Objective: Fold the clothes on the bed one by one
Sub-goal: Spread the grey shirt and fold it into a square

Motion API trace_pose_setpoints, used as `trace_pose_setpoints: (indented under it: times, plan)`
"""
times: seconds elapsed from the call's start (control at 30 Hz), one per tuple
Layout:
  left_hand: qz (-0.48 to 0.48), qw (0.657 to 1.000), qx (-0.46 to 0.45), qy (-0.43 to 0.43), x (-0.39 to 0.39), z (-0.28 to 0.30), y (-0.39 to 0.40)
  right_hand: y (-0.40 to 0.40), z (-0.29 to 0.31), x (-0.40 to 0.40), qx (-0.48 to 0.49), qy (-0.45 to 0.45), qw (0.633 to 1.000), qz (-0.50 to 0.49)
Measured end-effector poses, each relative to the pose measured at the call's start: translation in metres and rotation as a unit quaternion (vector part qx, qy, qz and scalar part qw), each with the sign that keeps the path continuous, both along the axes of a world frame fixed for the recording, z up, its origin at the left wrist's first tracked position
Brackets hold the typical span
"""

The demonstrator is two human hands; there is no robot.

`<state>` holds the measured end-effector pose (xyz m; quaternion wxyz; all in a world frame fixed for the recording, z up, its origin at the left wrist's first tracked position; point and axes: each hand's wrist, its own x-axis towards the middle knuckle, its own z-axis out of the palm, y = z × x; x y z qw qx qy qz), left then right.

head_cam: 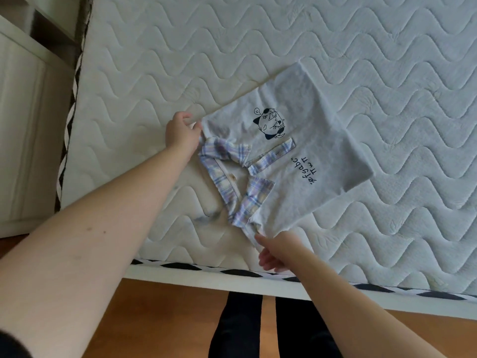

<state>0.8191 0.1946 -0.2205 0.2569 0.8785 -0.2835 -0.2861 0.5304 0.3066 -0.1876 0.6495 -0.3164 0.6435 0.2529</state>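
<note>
I am looking down on a white mattress (pixel 284 34) quilted in wavy lines, its black-and-white patterned edging running along the 6 and 9 o'clock sides. A pale grey shirt (pixel 304 161) with a plaid collar, a cartoon print and dark lettering is lying flat near the middle, tilted toward 2 o'clock. My left hand (pixel 182 134) is pinching the shoulder corner at 9 o'clock of the shirt; my right hand (pixel 277 250) is pinching the other shoulder at 6 o'clock. Orange-brown wooden floor (pixel 167 313) is showing at 6 o'clock, with white furniture (pixel 23 125) at 9 o'clock.
</note>
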Motion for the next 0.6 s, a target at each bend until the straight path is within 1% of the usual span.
trace_pose_setpoints:
  times: [0.03,0.07,0.1,0.17,0.23,0.3,0.33,0.4,0.53,0.6]
  plan:
    - [-0.006,0.999,0.002,-0.035,0.000,0.001,0.007,-0.009,0.007,0.000,-0.001,-0.003,0.999,0.050]
    - [-0.011,0.998,-0.006,-0.062,-0.001,0.003,0.014,-0.018,0.013,0.000,-0.013,-0.007,0.997,0.080]
    - [-0.014,0.997,-0.020,-0.071,-0.002,0.003,0.022,-0.029,0.015,0.001,-0.040,-0.018,0.996,0.083]
    - [-0.018,0.997,-0.036,-0.062,-0.009,0.005,0.036,-0.049,0.015,0.010,-0.133,-0.057,0.989,0.019]
    - [-0.014,0.999,-0.028,-0.036,-0.017,0.003,0.047,-0.068,0.011,0.025,-0.240,-0.085,0.965,-0.061]
    - [0.001,1.000,-0.017,-0.011,-0.023,-0.003,0.052,-0.085,0.005,0.046,-0.313,-0.084,0.942,-0.088]
    - [0.008,1.000,-0.010,-0.003,-0.024,-0.004,0.053,-0.093,0.003,0.056,-0.327,-0.088,0.936,-0.092]
    - [0.016,1.000,0.008,0.013,-0.025,-0.007,0.051,-0.105,-0.003,0.075,-0.320,-0.094,0.937,-0.102]
    - [0.009,0.998,0.051,0.037,-0.020,-0.011,0.046,-0.117,-0.014,0.096,-0.250,-0.079,0.957,-0.124]
    - [0.008,0.997,0.060,0.053,-0.016,-0.013,0.045,-0.121,-0.019,0.099,-0.238,-0.070,0.960,-0.129]
